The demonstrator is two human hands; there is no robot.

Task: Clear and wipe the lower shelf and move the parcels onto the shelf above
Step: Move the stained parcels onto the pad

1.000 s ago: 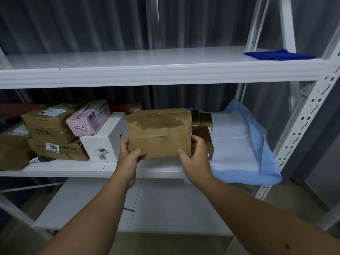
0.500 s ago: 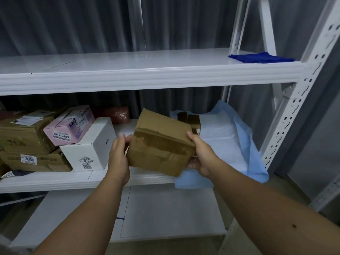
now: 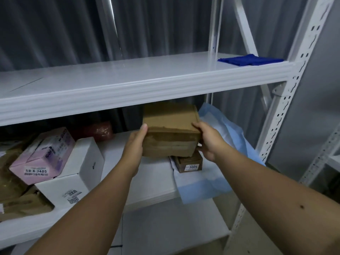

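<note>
I hold a brown cardboard parcel [image 3: 170,131] in the air between the two shelves. My left hand [image 3: 135,144] grips its left end and my right hand [image 3: 207,139] grips its right end. The parcel's top edge sits just under the front lip of the upper shelf [image 3: 128,92]. Below it, on the lower shelf [image 3: 152,183], lies a small brown box labelled 3004 [image 3: 189,162]. To the left on the same shelf are a white box [image 3: 79,173], a pink box [image 3: 44,155] and brown parcels [image 3: 20,203]. A folded dark blue cloth [image 3: 250,59] lies at the upper shelf's right end.
A light blue sheet [image 3: 219,144] drapes over the lower shelf's right end and hangs off its front. A red package [image 3: 95,129] sits at the back. White perforated uprights [image 3: 287,111] frame the right side. A third shelf [image 3: 165,230] lies below.
Both hands have lifted the brown parcel off the lower shelf, up and away from me, and levelled it after a tilt. The small 3004 box under it has come into sight.
</note>
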